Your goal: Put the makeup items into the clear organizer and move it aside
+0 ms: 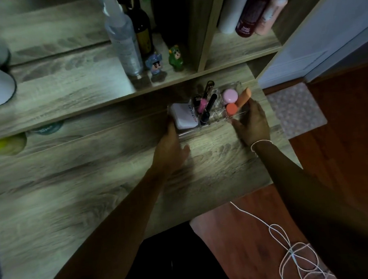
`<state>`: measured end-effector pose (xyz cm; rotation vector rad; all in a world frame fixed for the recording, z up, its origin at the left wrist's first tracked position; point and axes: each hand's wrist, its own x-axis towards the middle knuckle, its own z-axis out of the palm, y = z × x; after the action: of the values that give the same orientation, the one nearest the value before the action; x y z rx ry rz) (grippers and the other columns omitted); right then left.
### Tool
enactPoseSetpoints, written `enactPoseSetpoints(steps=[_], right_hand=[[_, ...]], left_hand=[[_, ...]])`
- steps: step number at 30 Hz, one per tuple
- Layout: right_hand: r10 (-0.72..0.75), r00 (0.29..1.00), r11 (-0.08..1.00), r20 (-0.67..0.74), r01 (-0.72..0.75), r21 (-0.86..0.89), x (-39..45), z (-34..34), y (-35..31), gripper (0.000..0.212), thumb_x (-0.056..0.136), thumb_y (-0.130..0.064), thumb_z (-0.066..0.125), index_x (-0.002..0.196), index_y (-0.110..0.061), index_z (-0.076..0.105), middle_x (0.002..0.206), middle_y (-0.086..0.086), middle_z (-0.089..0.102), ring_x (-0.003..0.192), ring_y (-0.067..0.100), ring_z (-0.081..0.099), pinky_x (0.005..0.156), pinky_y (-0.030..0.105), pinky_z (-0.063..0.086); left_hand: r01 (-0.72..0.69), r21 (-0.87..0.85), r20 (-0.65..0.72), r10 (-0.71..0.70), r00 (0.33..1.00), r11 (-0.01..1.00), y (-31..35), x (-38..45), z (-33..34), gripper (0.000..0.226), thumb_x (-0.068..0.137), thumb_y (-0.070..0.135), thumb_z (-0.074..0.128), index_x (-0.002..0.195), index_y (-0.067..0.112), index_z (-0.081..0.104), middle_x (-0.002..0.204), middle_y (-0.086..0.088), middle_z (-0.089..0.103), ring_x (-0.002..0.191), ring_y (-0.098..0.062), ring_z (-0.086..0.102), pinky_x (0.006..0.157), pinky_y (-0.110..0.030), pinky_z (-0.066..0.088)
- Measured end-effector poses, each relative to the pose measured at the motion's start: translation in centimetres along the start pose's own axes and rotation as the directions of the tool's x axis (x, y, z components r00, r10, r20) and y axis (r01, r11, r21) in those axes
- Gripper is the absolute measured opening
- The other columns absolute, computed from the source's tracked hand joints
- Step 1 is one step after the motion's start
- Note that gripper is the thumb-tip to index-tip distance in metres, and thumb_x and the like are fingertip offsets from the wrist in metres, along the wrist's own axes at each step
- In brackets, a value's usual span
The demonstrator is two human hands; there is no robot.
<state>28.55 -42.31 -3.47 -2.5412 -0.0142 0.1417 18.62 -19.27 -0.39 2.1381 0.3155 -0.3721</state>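
Dim wooden desk — the filled clear organizer sits far right, left hand and right hand gripping its ends; best slid level — items stay upright.

organizer on desk, below shelf, holding compact.

The scene is dim, with a cool pale glow falling on the surface brightest near its far edge, under the clear organizer. Both forearms read as dark silhouettes. The left hand is motion-blurred. Wide-angle distortion bends the shelf lines, and objects at the left edge are soft and smeared.
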Motion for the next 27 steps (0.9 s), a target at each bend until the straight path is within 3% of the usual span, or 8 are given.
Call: enactPoseSetpoints(steps=[14, 23, 27], right_hand=[[-0.04, 0.999, 0.999, -0.007, 0.04, 0.008, -0.2, -0.5, -0.3, 0.068, 0.08, -0.026, 0.072, 0.137, -0.011, 0.037, 0.136, 0.017, 0.052, 0.129, 0.035, 0.044, 0.105, 0.054, 0.04], [0.018, 0.999, 1.0, 0.027, -0.019, 0.021, -0.5, -0.3, -0.5, 0.072, 0.082, -0.03, 0.07, 0.14, -0.014, 0.033, 0.143, 0.015, 0.047, 0.135, 0.034, 0.039, 0.108, 0.054, 0.038], [0.044, 0.999, 0.999, -0.003, -0.044, 0.014, -1.7, 0.0, -0.7, 0.068, 0.086, -0.038, 0.062, 0.141, -0.013, 0.03, 0.142, 0.014, 0.046, 0.132, 0.032, 0.042, 0.107, 0.053, 0.04]], left_hand=[[-0.014, 0.008, -0.025, 0.015, 1.0, 1.0, -0.3, 0.3, 0.2, 0.082, 0.081, 0.01, 0.068, 0.146, 0.015, 0.018, 0.139, -0.011, 0.05, 0.124, -0.028, 0.051, 0.101, -0.049, 0.046], [-0.041, -0.016, -0.017, 0.04, 0.999, 0.999, -0.6, 0.2, 0.0, 0.079, 0.082, 0.006, 0.063, 0.146, 0.015, 0.018, 0.139, -0.011, 0.05, 0.123, -0.028, 0.052, 0.1, -0.049, 0.046], [-0.065, -0.004, -0.075, 0.064, 0.995, 0.998, -0.9, -0.1, 0.1, 0.072, 0.087, 0.011, 0.058, 0.146, 0.018, 0.018, 0.131, -0.012, 0.056, 0.112, -0.028, 0.059, 0.095, -0.044, 0.05]])
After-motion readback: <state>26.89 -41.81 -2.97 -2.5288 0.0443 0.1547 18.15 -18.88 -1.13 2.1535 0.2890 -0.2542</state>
